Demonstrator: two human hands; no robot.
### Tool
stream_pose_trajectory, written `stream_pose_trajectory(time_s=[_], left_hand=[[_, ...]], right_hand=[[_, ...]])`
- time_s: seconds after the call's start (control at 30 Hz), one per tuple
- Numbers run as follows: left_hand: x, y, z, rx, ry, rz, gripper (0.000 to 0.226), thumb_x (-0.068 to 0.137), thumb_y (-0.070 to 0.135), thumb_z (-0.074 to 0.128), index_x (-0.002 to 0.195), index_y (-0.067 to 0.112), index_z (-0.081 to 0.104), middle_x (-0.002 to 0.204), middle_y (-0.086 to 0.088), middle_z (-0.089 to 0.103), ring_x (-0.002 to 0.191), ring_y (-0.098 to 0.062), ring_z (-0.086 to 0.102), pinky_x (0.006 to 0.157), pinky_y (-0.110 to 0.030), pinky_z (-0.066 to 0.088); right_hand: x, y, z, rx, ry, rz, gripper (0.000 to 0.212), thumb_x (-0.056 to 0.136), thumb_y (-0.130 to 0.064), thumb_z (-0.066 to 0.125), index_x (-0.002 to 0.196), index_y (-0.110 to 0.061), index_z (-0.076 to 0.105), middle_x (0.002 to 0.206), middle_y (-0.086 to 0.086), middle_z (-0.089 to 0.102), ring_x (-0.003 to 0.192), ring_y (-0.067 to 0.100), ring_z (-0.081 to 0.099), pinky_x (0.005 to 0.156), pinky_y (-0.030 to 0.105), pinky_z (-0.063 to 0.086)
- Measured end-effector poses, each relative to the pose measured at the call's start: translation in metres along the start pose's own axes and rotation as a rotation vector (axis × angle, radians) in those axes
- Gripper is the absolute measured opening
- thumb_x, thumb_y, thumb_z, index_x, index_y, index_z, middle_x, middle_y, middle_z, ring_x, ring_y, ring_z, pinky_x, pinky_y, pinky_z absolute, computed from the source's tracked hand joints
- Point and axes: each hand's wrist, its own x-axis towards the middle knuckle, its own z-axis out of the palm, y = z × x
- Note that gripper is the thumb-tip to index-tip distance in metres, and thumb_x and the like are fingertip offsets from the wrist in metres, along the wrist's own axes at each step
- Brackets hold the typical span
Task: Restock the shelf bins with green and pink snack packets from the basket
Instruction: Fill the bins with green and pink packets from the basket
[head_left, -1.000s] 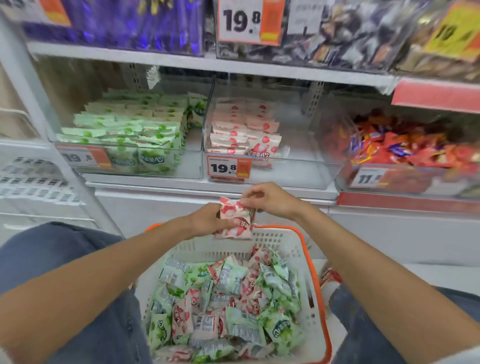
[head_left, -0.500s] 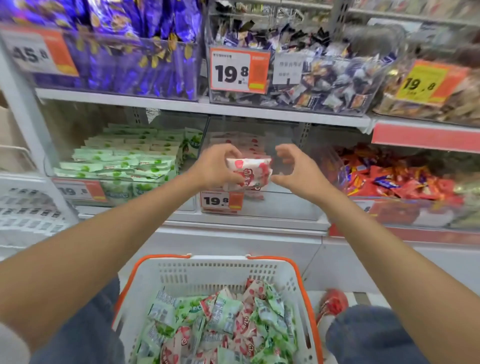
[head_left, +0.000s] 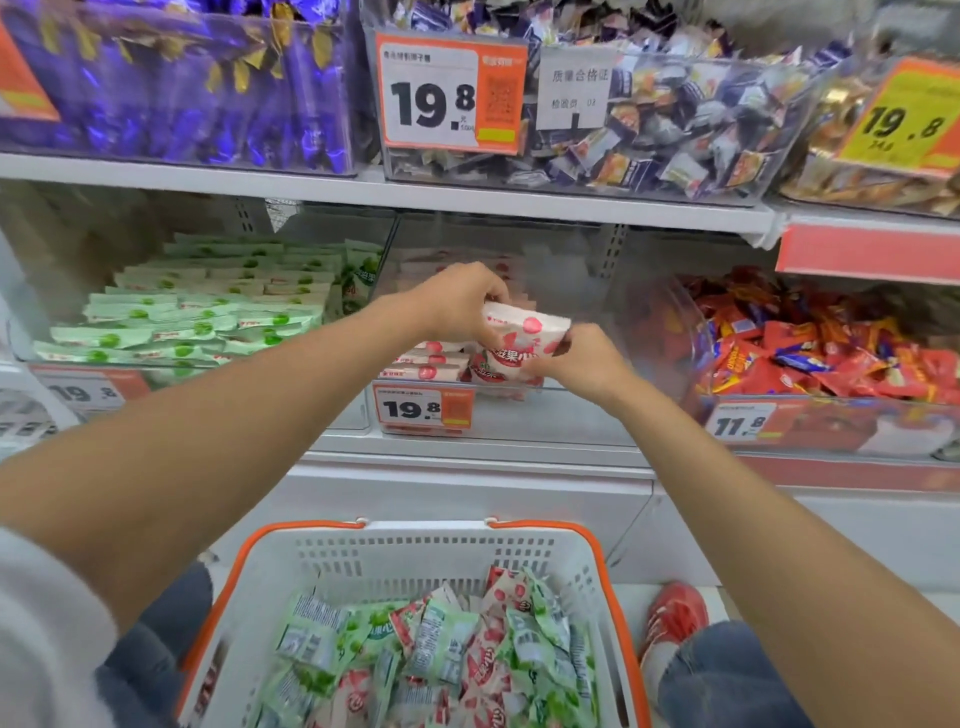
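Note:
Both hands hold a small stack of pink packets (head_left: 522, 338) over the front of the clear pink bin (head_left: 571, 415). My left hand (head_left: 457, 304) grips the stack from the top left. My right hand (head_left: 579, 361) pinches it from the lower right. More pink packets (head_left: 426, 366) lie stacked in that bin below my hands. The clear bin to its left holds rows of green packets (head_left: 208, 306). Down at the bottom, the white basket with an orange rim (head_left: 415, 556) contains mixed green and pink packets (head_left: 441, 654).
A bin of red and orange snacks (head_left: 810, 348) stands right of the pink bin. The shelf above carries purple bags (head_left: 171, 83) and a bin of mixed wrapped sweets (head_left: 649, 114). Price tags front the bins. My knees and a red shoe (head_left: 675, 618) flank the basket.
The pink stack rose from just above the basket to the pink bin. My right hand let go of it, then took hold again from the lower right.

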Motion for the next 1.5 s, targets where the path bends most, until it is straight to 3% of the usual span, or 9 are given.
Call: stream_pose_trajectory(time_s=[0.13,0.27,0.5,0.7,0.83,0.93,1.17,1.3,1.5], left_hand=[[0.007,-0.012,0.014,0.001,-0.034,-0.028,0.031,0.078,0.025,0.081,0.103,0.010,0.070,0.096,0.003,0.065,0.084,-0.019,0.056,0.077,-0.031,0.044],[0.011,-0.029,0.029,0.031,-0.006,-0.100,0.029,0.076,0.027,0.082,0.095,0.008,0.072,0.096,-0.009,0.072,0.090,-0.029,0.064,0.083,-0.045,0.053],[0.006,-0.044,0.037,-0.081,0.065,-0.109,0.027,0.080,0.024,0.079,0.102,0.018,0.066,0.098,0.004,0.062,0.082,-0.013,0.055,0.068,-0.026,0.042],[0.002,-0.049,0.037,-0.199,0.192,-0.160,0.012,0.087,0.006,0.066,0.096,0.013,0.068,0.088,0.001,0.062,0.085,-0.017,0.059,0.075,-0.029,0.050],[-0.005,-0.045,0.042,-0.208,0.243,-0.173,0.012,0.087,0.005,0.063,0.089,0.015,0.068,0.083,0.003,0.062,0.083,-0.017,0.061,0.074,-0.031,0.053],[-0.010,-0.035,0.044,-0.185,0.284,-0.170,0.009,0.088,0.007,0.061,0.089,0.014,0.066,0.087,0.000,0.064,0.083,-0.017,0.061,0.072,-0.028,0.049],[-0.022,-0.040,0.042,0.034,0.272,-0.203,0.010,0.090,0.022,0.054,0.096,0.022,0.062,0.102,-0.004,0.065,0.088,-0.022,0.059,0.070,-0.034,0.049],[-0.027,-0.053,0.043,0.200,0.161,-0.176,0.035,0.098,0.034,0.044,0.122,0.016,0.062,0.129,-0.009,0.053,0.113,-0.030,0.053,0.093,-0.043,0.047],[-0.028,-0.053,0.047,0.159,0.198,-0.171,0.036,0.098,0.033,0.043,0.125,0.016,0.060,0.131,-0.008,0.054,0.119,-0.028,0.050,0.100,-0.047,0.043]], right_hand=[[0.018,0.002,0.007,-0.230,-0.056,0.098,0.020,0.074,-0.014,0.081,0.085,-0.006,0.066,0.081,0.006,0.063,0.071,0.017,0.056,0.051,0.021,0.039],[0.034,0.001,0.011,-0.227,-0.160,0.224,0.041,0.071,-0.019,0.082,0.104,0.001,0.067,0.092,0.009,0.065,0.079,0.021,0.058,0.070,0.027,0.044],[0.046,0.003,0.029,-0.188,-0.157,0.246,0.054,0.063,-0.019,0.086,0.111,-0.006,0.065,0.106,0.004,0.068,0.097,0.019,0.063,0.086,0.028,0.052],[0.046,0.001,0.031,-0.295,-0.055,0.269,0.019,0.072,-0.013,0.078,0.081,-0.008,0.061,0.084,0.006,0.058,0.077,0.021,0.054,0.063,0.024,0.039],[0.043,-0.002,0.033,-0.321,-0.077,0.256,0.033,0.076,-0.010,0.076,0.062,-0.013,0.046,0.074,0.006,0.053,0.075,0.023,0.051,0.051,0.025,0.036],[0.035,-0.009,0.029,-0.255,-0.078,0.275,0.021,0.073,-0.015,0.080,0.078,-0.008,0.061,0.087,0.006,0.061,0.080,0.020,0.055,0.065,0.024,0.042],[0.036,-0.023,0.034,-0.062,-0.161,0.359,0.072,0.076,-0.030,0.082,0.134,-0.006,0.048,0.134,0.008,0.056,0.125,0.022,0.054,0.093,0.026,0.046],[0.042,-0.023,0.040,-0.093,-0.090,0.335,0.070,0.079,-0.028,0.080,0.135,-0.002,0.046,0.140,0.008,0.052,0.129,0.020,0.049,0.097,0.020,0.037],[0.040,-0.019,0.040,-0.057,-0.140,0.337,0.069,0.076,-0.040,0.080,0.130,-0.009,0.051,0.129,0.003,0.055,0.116,0.021,0.054,0.089,0.025,0.042]])
